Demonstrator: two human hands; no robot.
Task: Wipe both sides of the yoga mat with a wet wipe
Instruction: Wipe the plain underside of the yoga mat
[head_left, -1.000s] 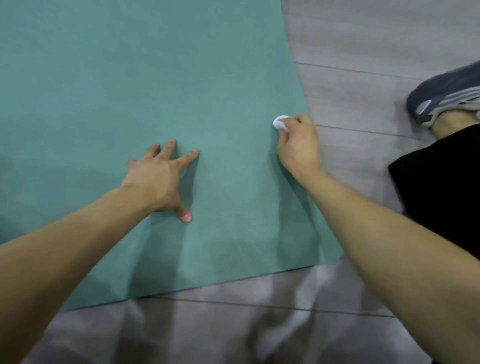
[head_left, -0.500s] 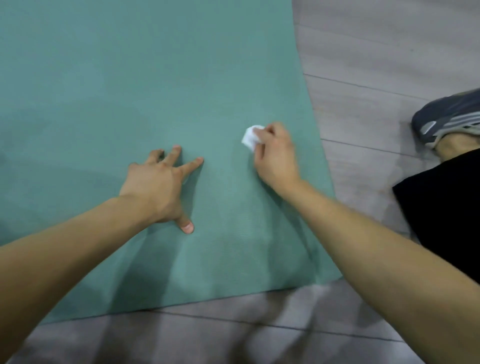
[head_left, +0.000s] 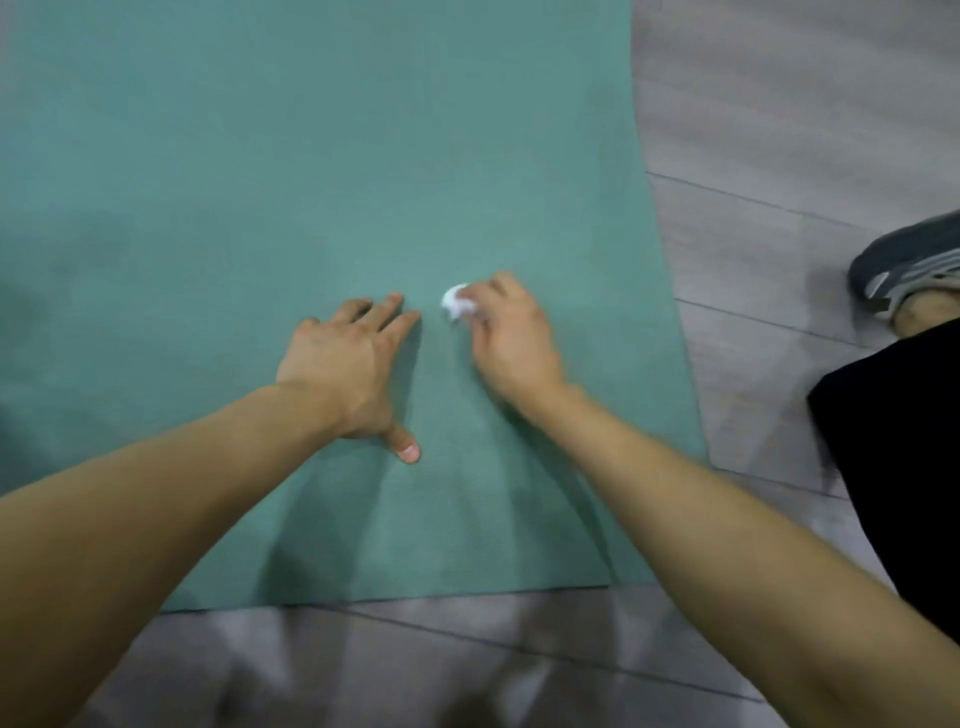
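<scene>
Two bare hands rest on a teal yoga mat (head_left: 311, 182) that lies flat on a grey plank floor (head_left: 779, 104). The left hand (head_left: 343, 374) is pressed palm down on the mat, fingers straight and slightly spread, thumb stretched back toward the person; it holds nothing. The right hand (head_left: 511, 338) lies just beside it, to its right, with the fingers curled round a small crumpled white wet wipe (head_left: 457, 307), which is pressed against the mat surface. The wipe protrudes from the far left side of the right hand's fingers, in the narrow gap between that hand and the fingertips of the left hand; wipe and left hand are near each other but apart. The right hand is blurred, so the exact placing of its fingers on the wipe cannot be told.

The mat extends away from both hands and past the left hand to the picture's left border. Its near edge runs crosswise beneath the two forearms, and its right edge runs well to the right of the right hand. Beyond that edge, further right of the right hand, are a dark grey shoe with pale stripes (head_left: 906, 270) on the floor and, nearer the person, a black garment (head_left: 904, 467) beside the right forearm.
</scene>
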